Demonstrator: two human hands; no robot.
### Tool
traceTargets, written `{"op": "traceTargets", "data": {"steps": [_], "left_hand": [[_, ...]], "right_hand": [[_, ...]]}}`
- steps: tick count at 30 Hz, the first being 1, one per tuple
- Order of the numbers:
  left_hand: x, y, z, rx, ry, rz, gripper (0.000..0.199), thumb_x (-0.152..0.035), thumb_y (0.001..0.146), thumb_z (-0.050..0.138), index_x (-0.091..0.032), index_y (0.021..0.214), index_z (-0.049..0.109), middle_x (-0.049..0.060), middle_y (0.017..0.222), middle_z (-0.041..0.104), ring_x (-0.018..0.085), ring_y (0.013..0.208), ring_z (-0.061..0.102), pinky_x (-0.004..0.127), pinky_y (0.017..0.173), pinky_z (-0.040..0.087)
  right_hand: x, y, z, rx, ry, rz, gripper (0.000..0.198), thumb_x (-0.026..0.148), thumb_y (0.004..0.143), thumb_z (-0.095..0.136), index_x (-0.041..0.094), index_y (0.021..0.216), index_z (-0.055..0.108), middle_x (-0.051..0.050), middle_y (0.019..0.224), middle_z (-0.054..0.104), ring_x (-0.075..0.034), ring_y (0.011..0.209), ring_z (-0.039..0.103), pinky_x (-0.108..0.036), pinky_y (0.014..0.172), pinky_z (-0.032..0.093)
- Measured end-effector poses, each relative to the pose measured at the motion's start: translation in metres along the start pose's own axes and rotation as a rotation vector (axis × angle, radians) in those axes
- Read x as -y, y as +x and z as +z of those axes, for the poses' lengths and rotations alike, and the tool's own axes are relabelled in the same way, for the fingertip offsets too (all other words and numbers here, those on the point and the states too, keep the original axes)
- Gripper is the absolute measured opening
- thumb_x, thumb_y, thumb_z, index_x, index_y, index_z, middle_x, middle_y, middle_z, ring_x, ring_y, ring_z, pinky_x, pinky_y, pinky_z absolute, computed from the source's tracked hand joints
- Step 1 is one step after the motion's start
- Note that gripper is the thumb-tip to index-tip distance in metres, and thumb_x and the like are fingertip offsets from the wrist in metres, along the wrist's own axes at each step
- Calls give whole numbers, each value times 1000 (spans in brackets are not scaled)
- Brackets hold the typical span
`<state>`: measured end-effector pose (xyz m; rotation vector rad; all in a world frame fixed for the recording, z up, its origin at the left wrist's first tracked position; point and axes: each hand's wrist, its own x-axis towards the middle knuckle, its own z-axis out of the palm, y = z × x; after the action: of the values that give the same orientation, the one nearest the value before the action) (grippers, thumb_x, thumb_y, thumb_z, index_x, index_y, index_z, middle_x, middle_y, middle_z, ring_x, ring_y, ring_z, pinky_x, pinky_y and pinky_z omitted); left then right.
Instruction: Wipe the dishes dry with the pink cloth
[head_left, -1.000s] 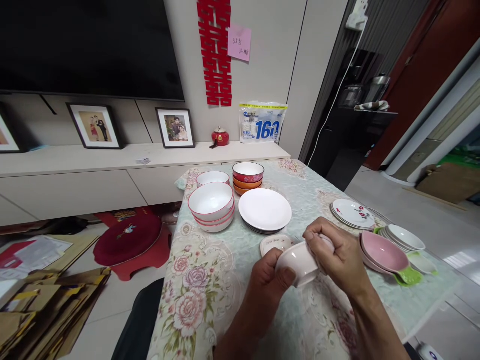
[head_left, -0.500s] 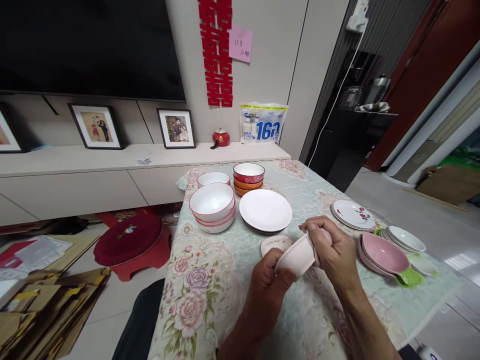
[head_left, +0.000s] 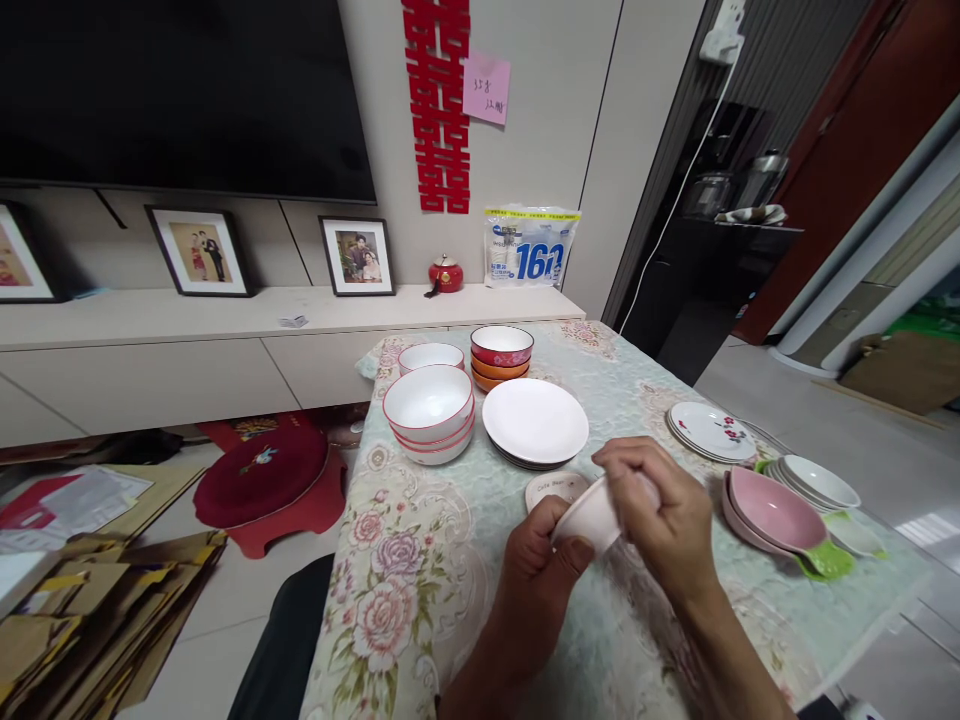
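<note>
In the head view, a glossy, pale pinkish-white ceramic bowl (head_left: 586, 518) tilts above a counter spread with pastel floral cloth (head_left: 405, 555), its smooth outer wall showing. The left hand (head_left: 549, 562) grips one edge; the right hand (head_left: 666, 515) clenches the other, partly hiding it.

Tablecloth (head_left: 401, 570) lies free beside left hand (head_left: 538, 570); white plates (head_left: 535, 420) block ahead.

Upper centre: pink note (head_left: 486, 90) read "35", red cutout (head_left: 439, 122) "囍", plastic bag (head_left: 531, 248) "160". Lower centre: small dish (head_left: 547, 487) read "Cute Bear".
</note>
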<state>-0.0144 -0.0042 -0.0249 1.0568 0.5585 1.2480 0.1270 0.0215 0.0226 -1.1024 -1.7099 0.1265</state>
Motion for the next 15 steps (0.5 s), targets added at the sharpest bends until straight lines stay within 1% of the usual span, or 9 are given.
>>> {"op": "traceTargets", "data": {"steps": [1,2,3,4,6,8,11,13,15], "left_hand": [[1,0,0,-1,-14,-7,19,-36,87,67,-17,90,63,-1,83,51,14,77,38,28,72,33],[2,0,-1,-3,-30,-11,21,-37,86,67,-17,90,64,0,83,51,15,78,38,28,72,33],[4,0,-1,-5,-50,-9,21,-37,86,67,-17,91,64,0,85,52,15,79,38,28,72,33],[5,1,-2,-7,-69,-3,21,-37,86,68,-17,92,65,0,86,52,15,79,38,28,73,33],[7,2,-2,-12,-95,14,19,-35,87,67,-18,96,66,1,89,55,15,81,40,29,75,35],[7,3,-1,-23,-111,35,17,-32,88,66,-18,99,67,1,91,56,15,83,42,29,78,36],[5,4,1,-55,-171,45,8,-27,90,64,-19,90,65,0,84,55,14,80,42,29,76,37],[4,4,3,-59,-216,52,10,-25,90,64,-19,83,63,-1,80,54,14,79,43,28,75,37],[4,3,3,-53,-238,62,9,-25,89,65,-18,83,65,-1,80,56,14,80,44,28,76,37]], "right_hand": [[-6,1,-1,-27,19,102,17,24,95,53,20,84,65,-3,84,68,-17,79,64,-30,71,49],[-10,1,-2,-54,27,176,19,26,95,52,20,84,66,-2,83,68,-17,77,64,-30,69,48],[-12,1,-2,-80,22,209,19,27,96,52,20,83,66,-2,83,68,-17,76,64,-30,68,49],[-12,1,-1,-98,6,201,19,27,95,53,20,84,66,-3,84,69,-18,77,64,-30,70,49],[-5,-1,3,-121,-55,88,14,24,94,54,20,88,66,-5,90,69,-19,84,65,-31,75,50],[7,-4,8,-96,-120,-72,11,17,91,55,18,92,66,-7,96,69,-20,94,65,-34,82,50],[23,-8,15,-16,-172,-257,16,10,88,56,17,98,66,-10,102,70,-23,103,65,-41,94,48],[25,-10,17,19,-178,-326,17,9,86,57,17,99,66,-10,104,70,-24,104,65,-47,101,45],[21,-9,17,17,-135,-326,17,10,86,57,18,98,67,-10,103,70,-23,103,65,-46,101,45]]}}
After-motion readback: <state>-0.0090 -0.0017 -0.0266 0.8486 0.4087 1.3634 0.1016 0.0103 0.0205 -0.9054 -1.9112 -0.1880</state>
